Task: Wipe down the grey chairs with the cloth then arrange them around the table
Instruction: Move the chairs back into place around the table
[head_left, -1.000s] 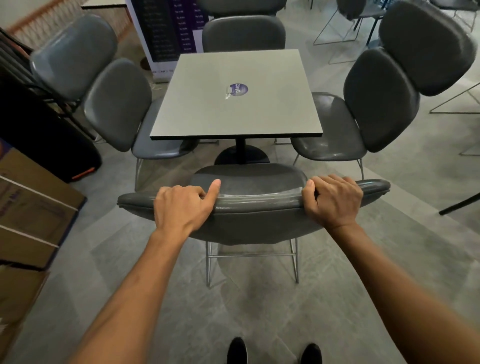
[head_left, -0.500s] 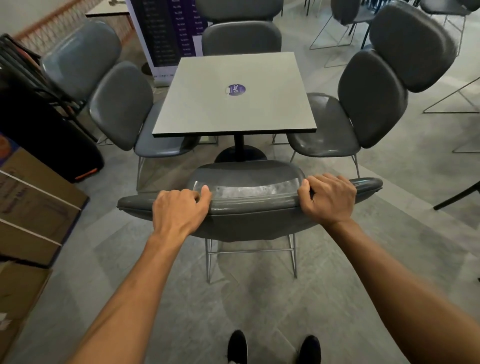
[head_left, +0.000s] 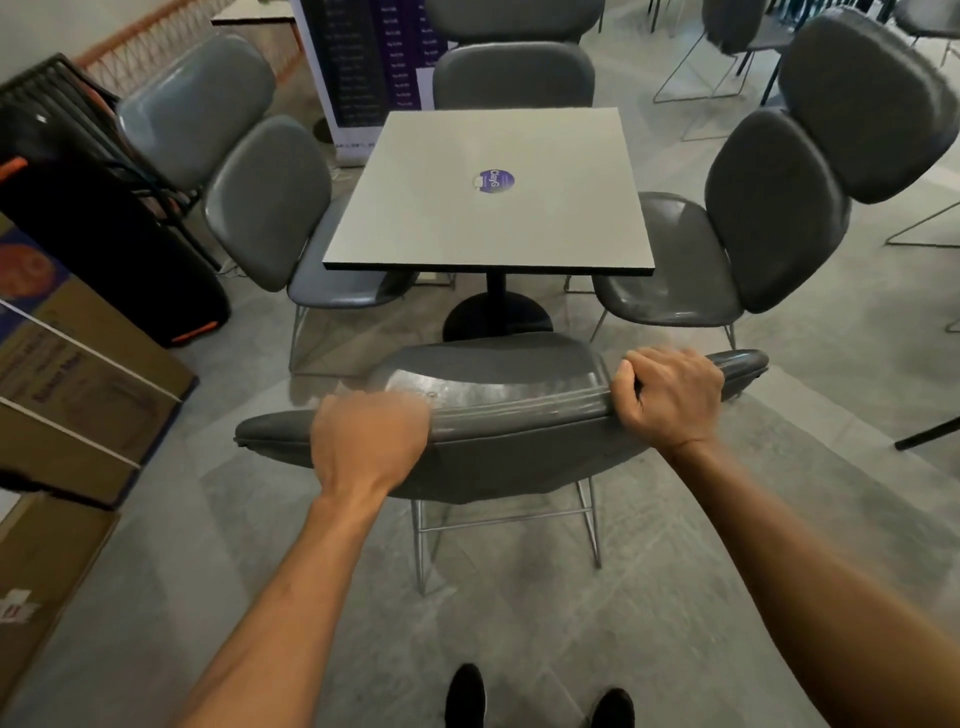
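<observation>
A grey chair (head_left: 514, 415) stands right in front of me, its seat facing the square grey table (head_left: 488, 223). My left hand (head_left: 366, 441) grips the top edge of its backrest on the left, slightly blurred. My right hand (head_left: 670, 395) grips the same edge on the right. Another grey chair (head_left: 280, 218) stands at the table's left side, one (head_left: 727, 244) at its right side and one (head_left: 514, 75) at the far side. No cloth is in view.
Cardboard boxes (head_left: 78, 395) and a black case (head_left: 104, 223) line the left. More grey chairs (head_left: 872, 98) stand behind the right and left ones. A purple banner (head_left: 363, 67) stands beyond the table. My shoes (head_left: 540, 696) show at the bottom edge.
The chair and both hands have shifted slightly toward the table, and the view has tilted a little. My left thumb has folded down over the backrest edge.
</observation>
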